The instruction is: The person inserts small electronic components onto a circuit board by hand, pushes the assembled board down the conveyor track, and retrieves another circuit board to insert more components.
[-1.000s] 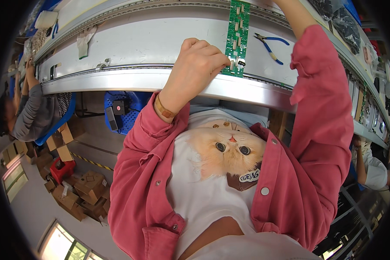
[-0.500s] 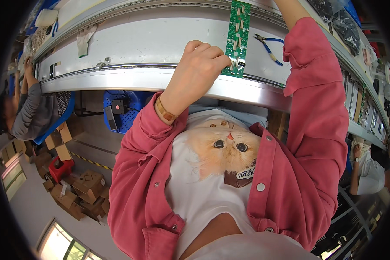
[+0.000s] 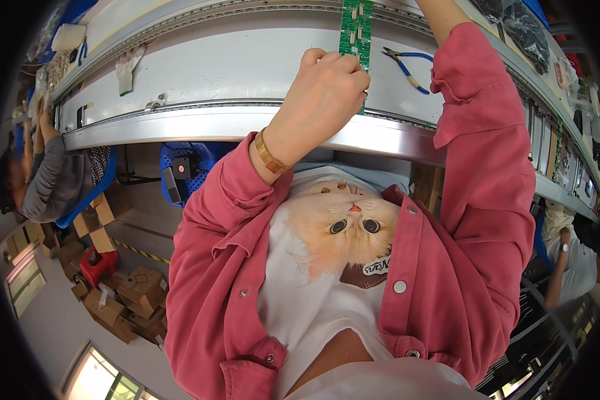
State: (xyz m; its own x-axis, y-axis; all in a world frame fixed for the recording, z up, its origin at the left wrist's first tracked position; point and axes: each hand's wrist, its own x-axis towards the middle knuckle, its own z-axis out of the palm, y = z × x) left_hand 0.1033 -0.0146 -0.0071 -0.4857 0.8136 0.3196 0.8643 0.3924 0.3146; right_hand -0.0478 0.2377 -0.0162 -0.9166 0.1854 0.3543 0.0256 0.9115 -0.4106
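Observation:
A long green circuit board (image 3: 355, 33) with several pale connectors lies across the rails of the metal work line. My left hand (image 3: 330, 88) is over the near end of the board, its fingers curled and closed. What the fingertips hold, if anything, is hidden behind the hand. My right forearm (image 3: 441, 19) reaches past the upper edge of the view, so the right hand is out of sight. To the right of the board rests a pair of cutting pliers (image 3: 409, 69) with blue handles.
A white glove (image 3: 127, 70) lies on the line at the left. The silver front rail (image 3: 200, 125) runs before me. A blue stool (image 3: 192, 167) stands underneath, with cartons (image 3: 140, 290) behind at the left. Other people sit at both sides.
My left hand has moved right and slightly away from me, now covering the board's near end. The board and pliers appear a little further left and up, as the view has shifted.

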